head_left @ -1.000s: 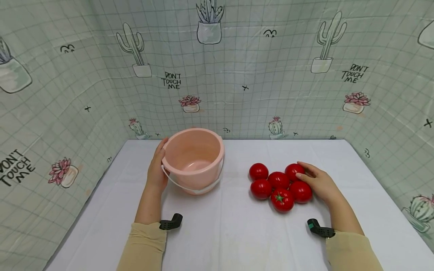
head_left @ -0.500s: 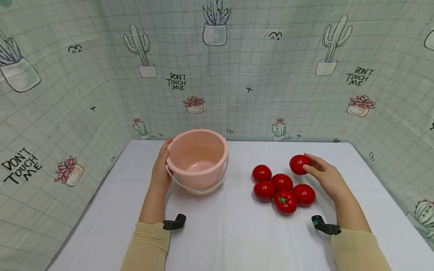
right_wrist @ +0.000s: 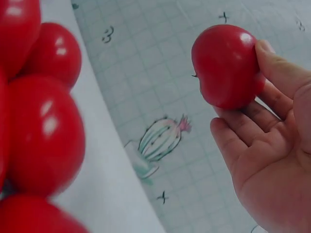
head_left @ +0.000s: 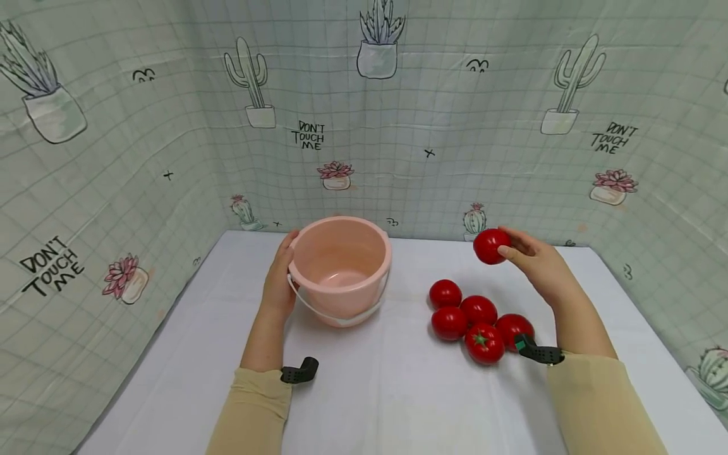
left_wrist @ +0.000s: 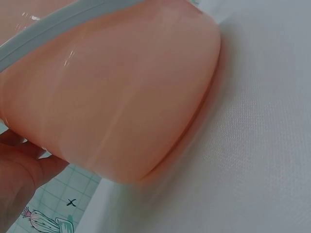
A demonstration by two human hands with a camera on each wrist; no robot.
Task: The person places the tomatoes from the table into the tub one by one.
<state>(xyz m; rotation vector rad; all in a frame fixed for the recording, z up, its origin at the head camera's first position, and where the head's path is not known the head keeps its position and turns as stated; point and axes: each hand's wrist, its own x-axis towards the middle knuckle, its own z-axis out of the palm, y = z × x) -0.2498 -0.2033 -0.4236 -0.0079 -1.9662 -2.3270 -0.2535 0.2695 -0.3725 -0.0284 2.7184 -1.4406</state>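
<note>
A pink bucket (head_left: 341, 272) with a white handle stands upright on the white-covered table. My left hand (head_left: 279, 278) rests against its left outer wall, fingers reaching up along the side to the rim. In the left wrist view, those fingers (left_wrist: 34, 160) lie against the bucket wall (left_wrist: 116, 97). My right hand (head_left: 534, 262) pinches a red tomato (head_left: 491, 246) between thumb and fingers, held up above the table. The right wrist view shows this tomato (right_wrist: 226, 65) at the fingertips. Several more red tomatoes (head_left: 479, 309) lie clustered below, one with a green stem star.
The white cloth table (head_left: 370, 392) has a fabric backdrop (head_left: 426, 114) with printed cacti behind and beside it. The bucket's inside shows only its bare bottom. A black wrist camera (head_left: 540, 352) on the right arm overlaps one tomato in the head view.
My right hand has lifted one tomato from the back of the cluster, up and slightly left. My left hand has stayed on the bucket. The head view has shifted slightly.
</note>
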